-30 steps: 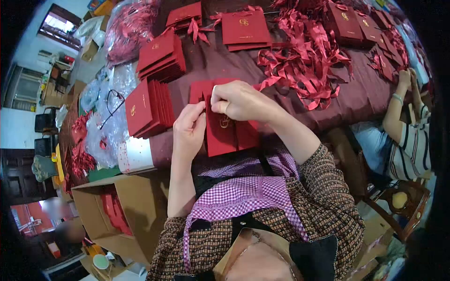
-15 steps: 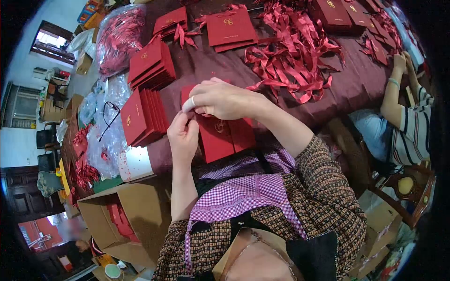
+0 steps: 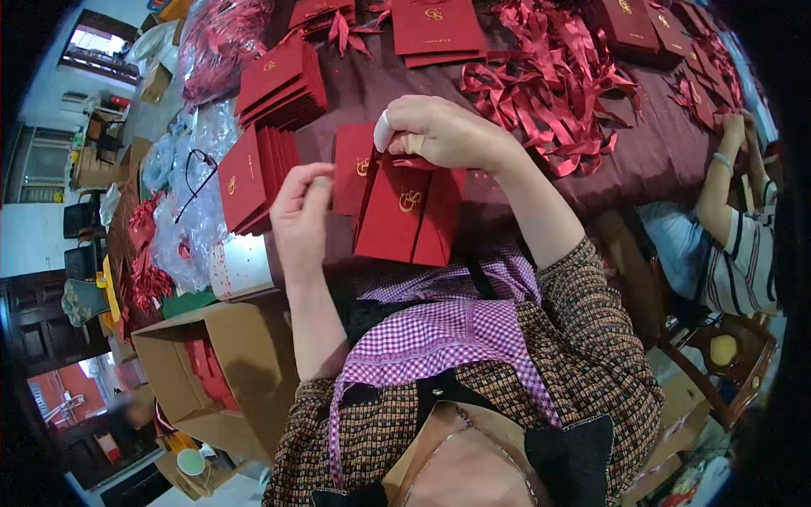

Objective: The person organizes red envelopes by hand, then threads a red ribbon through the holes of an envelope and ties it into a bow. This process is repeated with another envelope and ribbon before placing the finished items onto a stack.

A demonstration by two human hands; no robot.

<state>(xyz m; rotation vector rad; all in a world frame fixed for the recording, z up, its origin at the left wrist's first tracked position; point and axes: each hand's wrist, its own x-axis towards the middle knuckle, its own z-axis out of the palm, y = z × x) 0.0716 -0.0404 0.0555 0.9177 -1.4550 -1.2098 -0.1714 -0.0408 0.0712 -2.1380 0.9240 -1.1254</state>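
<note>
Hands [image 3: 443,133], red bag [image 3: 393,224], boxed red pieces [image 3: 208,373]

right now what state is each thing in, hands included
right hand: closed on the front bag's top
left hand: raised, fingers curled, apart from the bag
front bag: held at its top
cardboard box: open, red items inside
loose ribbons: tangled in a heap
clear plastic bag: full of ribbon-like red material

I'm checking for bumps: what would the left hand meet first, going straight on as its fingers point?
The left hand would probably meet the rear red bag, left of the front bag, though it might pass above; depth is unclear.
</note>
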